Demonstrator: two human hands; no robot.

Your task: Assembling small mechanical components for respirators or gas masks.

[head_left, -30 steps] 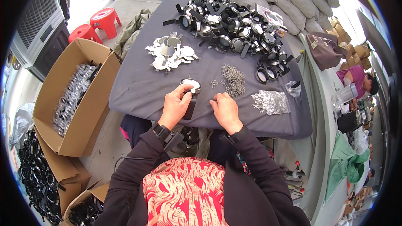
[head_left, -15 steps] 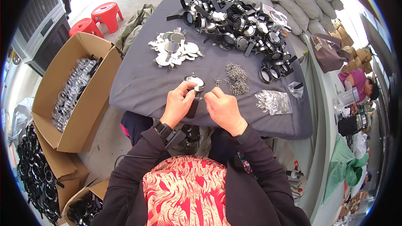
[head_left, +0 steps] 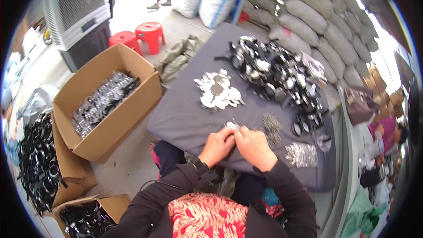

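Note:
At the table's near edge my left hand (head_left: 217, 147) is closed on a wristwatch (head_left: 232, 125) with a round white dial. My right hand (head_left: 257, 149) presses against it, fingers pinched together; whatever lies between them is hidden. Much of the watch's strap is covered by my hands. Just right of my hands lies a pile of small wire clips (head_left: 272, 128). Beyond them is a heap of flat white and silvery discs (head_left: 219, 90). A clear bag of small metal pins (head_left: 301, 154) rests at the right.
A large heap of black-strapped watches (head_left: 282, 72) covers the far right of the grey-covered table (head_left: 176, 119). To the left stand a cardboard box (head_left: 132, 119) of wrapped watches and a pile of black straps (head_left: 37, 167). Red stools (head_left: 150, 35) stand behind; stacked sacks (head_left: 299, 28) rise beyond.
The view has swung, so the whole scene sits lower and further right. My hands have come together at the watch; before, they were apart, with the right pinching a tiny metal piece beside the strap.

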